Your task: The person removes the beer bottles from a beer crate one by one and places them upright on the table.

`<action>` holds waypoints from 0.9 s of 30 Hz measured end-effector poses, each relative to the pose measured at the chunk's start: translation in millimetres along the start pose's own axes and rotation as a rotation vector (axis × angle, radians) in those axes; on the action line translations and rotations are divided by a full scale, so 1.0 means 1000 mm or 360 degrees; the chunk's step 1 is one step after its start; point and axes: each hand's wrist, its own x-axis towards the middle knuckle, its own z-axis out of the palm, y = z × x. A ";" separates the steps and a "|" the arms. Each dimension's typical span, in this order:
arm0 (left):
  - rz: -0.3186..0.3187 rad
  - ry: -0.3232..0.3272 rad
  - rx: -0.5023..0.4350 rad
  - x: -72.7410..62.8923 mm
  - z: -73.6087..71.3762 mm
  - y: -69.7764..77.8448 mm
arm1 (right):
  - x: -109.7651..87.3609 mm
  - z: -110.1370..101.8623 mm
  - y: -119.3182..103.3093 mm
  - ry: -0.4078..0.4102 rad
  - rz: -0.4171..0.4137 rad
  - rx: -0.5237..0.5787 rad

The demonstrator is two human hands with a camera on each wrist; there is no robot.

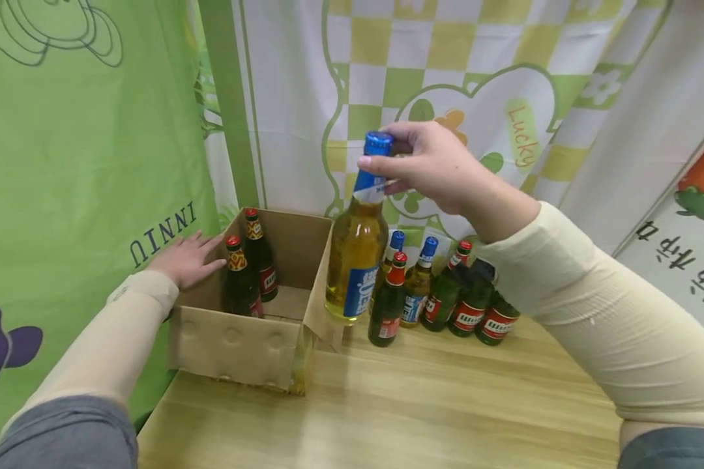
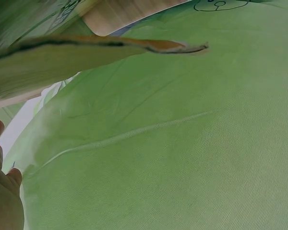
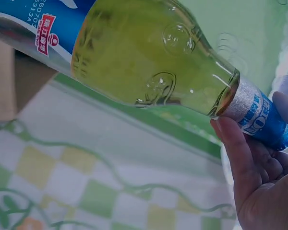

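Note:
My right hand (image 1: 440, 166) pinches the blue-capped neck of a beer bottle (image 1: 358, 251) and holds it up, nearly upright, just right of the cardboard box (image 1: 234, 348). In the right wrist view, the fingers and thumb are round the blue foil of this clear bottle (image 3: 144, 57) of yellow liquid. My left hand (image 1: 189, 259), fingers spread and fairly straight, rests at the box's left edge. Inside the open box stand two dark green beer bottles with red caps, one nearer (image 1: 238, 280) and one farther back (image 1: 261, 257). Only part of the left hand (image 2: 5, 187) shows in its wrist view.
Several bottles stand on the wooden table (image 1: 422, 404) right of the box, among them a red-capped green bottle (image 1: 385, 312) and a blue-capped bottle (image 1: 416, 286). A green curtain (image 1: 94, 150) hangs close on the left, and a checkered curtain (image 1: 375, 85) hangs behind.

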 end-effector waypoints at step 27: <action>0.0021 -0.0006 -0.0017 0.005 0.005 -0.009 | -0.068 -0.018 0.208 0.0012 0.0474 -0.0349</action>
